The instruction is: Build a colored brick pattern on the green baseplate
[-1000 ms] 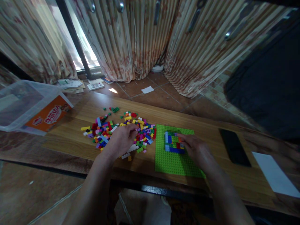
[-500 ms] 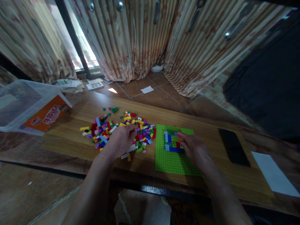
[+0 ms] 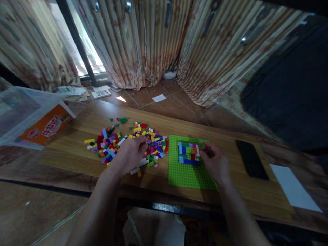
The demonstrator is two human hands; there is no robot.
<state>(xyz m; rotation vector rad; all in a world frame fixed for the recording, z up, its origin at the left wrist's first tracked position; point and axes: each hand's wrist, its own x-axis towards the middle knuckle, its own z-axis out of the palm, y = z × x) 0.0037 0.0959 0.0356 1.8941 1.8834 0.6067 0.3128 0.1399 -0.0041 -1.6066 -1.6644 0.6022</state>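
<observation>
My left hand point(image 3: 132, 152) rests over the pile of loose toy bricks point(image 3: 110, 152), its fingers curled together; whether a brick is between the fingertips is hidden. On a green studded baseplate point(image 3: 184, 177) stands a low, square-shaped brick build point(image 3: 189, 162) with blue, light blue, red, orange and purple bricks round its border. Close against the right side of this build is my right hand point(image 3: 216, 162). Its thumb and forefinger are apart, with the fingertips beside the orange and pale bricks, and nothing shows clearly between them.
A clear plastic box point(image 3: 38, 102) with an orange label stands at the table's left end. Right of the baseplate lie a black phone point(image 3: 252, 160) and a white paper sheet point(image 3: 294, 186). Curtains point(image 3: 159, 44) hang beyond the wooden table point(image 3: 84, 160).
My right hand has drawn back a little to the right from the build, uncovering its right side, and its fingers have parted. My left hand stays curled over the pile. The view has shifted slightly.
</observation>
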